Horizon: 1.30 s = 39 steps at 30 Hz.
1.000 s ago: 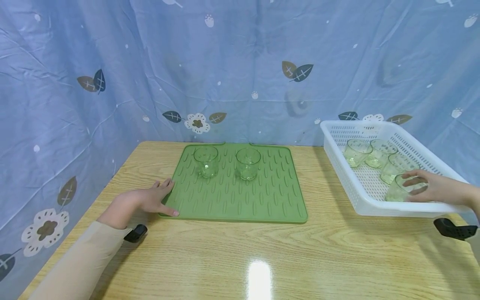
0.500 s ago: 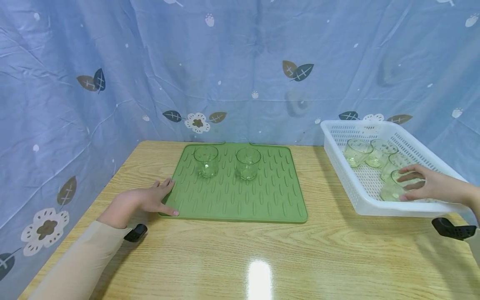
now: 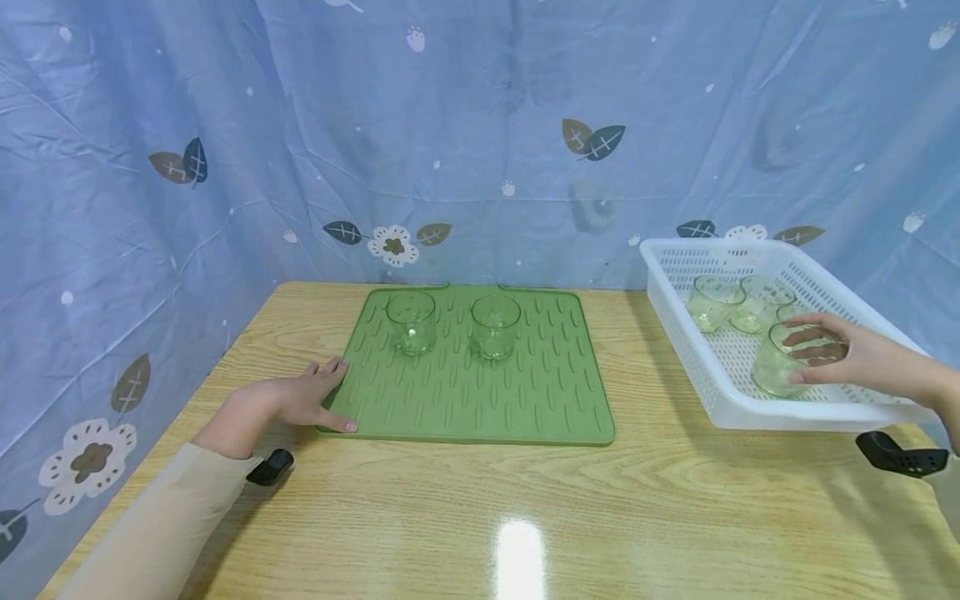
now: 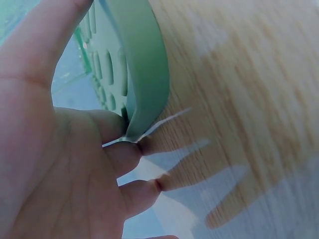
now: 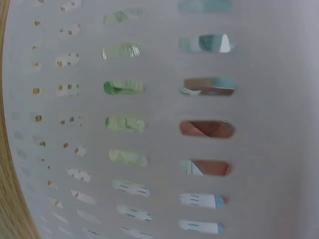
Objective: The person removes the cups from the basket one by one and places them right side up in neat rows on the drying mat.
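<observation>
In the head view my right hand (image 3: 862,358) grips a clear greenish drinking glass (image 3: 772,367) at the near side of a white plastic basket (image 3: 720,400), thumb in front and fingers across its far side. The right wrist view is mostly filled by the basket's slotted wall (image 5: 159,149); parts of fingers and glass show through the slots. My left hand (image 3: 303,396) rests at the left edge of a green ridged mat (image 3: 450,408), its fingers spread. The left wrist view shows the thumb along the mat (image 4: 144,64) and fingertips at its corner.
Two matching glasses, a left one (image 3: 412,325) and a right one (image 3: 495,329), stand upright on the mat's far half. Several more glasses (image 3: 761,304) are in the basket, one mostly hidden behind my right hand. A blue patterned curtain (image 3: 480,142) hangs behind the wooden table (image 3: 450,508).
My right hand has moved left and slightly up in the head view, carrying the gripped glass away from the basket's near right corner. My left hand and the mat have stayed in place.
</observation>
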Available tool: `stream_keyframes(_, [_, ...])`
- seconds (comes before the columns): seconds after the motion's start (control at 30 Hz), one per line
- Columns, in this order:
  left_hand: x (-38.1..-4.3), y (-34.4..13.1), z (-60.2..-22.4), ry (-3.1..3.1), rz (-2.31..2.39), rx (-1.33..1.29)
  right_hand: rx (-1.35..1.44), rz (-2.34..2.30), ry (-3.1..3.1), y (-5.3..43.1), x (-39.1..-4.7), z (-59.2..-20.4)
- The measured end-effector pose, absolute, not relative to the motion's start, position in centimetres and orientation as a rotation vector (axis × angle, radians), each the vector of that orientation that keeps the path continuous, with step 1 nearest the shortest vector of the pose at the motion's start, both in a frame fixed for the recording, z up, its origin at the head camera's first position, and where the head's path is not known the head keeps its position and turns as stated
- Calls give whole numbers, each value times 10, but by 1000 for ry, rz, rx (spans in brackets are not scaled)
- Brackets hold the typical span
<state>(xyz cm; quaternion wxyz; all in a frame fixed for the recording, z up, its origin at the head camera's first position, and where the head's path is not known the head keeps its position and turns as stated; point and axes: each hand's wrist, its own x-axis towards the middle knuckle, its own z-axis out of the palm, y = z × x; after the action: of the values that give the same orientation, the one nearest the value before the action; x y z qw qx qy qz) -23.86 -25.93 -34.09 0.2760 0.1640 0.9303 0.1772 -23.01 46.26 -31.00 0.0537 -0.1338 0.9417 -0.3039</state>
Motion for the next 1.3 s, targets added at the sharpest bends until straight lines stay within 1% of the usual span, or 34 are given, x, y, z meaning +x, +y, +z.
stream_keyframes(0.5, [-238, -259, -340, 2509, 475, 430, -448, -1088, 2867, 460, -226, -305])
stream_keyframes(1.03, [-237, -260, -339, 2498, 494, 451, -355, -1130, 2906, 447, -227, -300])
stream_keyframes(1.3, [-237, -260, -341, 2505, 488, 448, -407, -1176, 2922, 442, -227, -298])
